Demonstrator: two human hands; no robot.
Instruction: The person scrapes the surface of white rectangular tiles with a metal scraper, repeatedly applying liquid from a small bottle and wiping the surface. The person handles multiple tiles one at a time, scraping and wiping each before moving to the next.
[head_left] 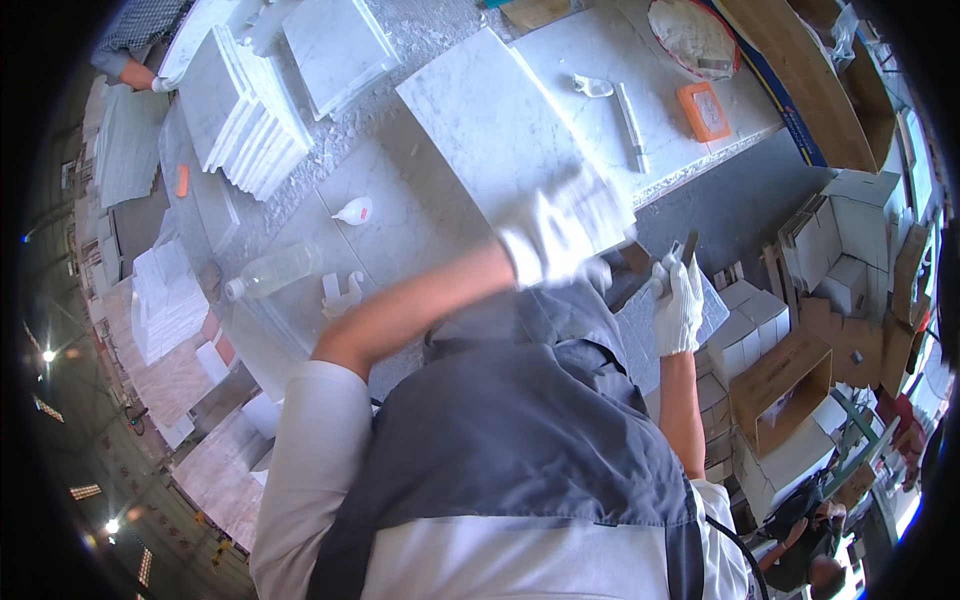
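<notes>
A large white marble tile with grey veins [490, 110] lies on the worktable in front of me. My left hand [548, 240], in a white knit glove, is over its near right corner. Motion blurs its fingers, and a whitish patch [598, 208] at the fingertips is too smeared to name. My right hand [681, 305], gloved too, is closed around a narrow flat tool like a putty knife [691, 246], its dark blade pointing away from me. Below it is a grey-blue flat slab [712, 312]. A squeezed white tube [632, 128] lies beyond the tile, near an orange block [704, 111].
Stacked marble tiles [250, 125] stand at the far left. A small white squeeze bottle [353, 210] and a clear bottle [275, 270] lie left of the tile. Cardboard boxes [785, 385] crowd the right. Another person's gloved hand [165, 82] is at the upper left; someone else [805, 540] is lower right.
</notes>
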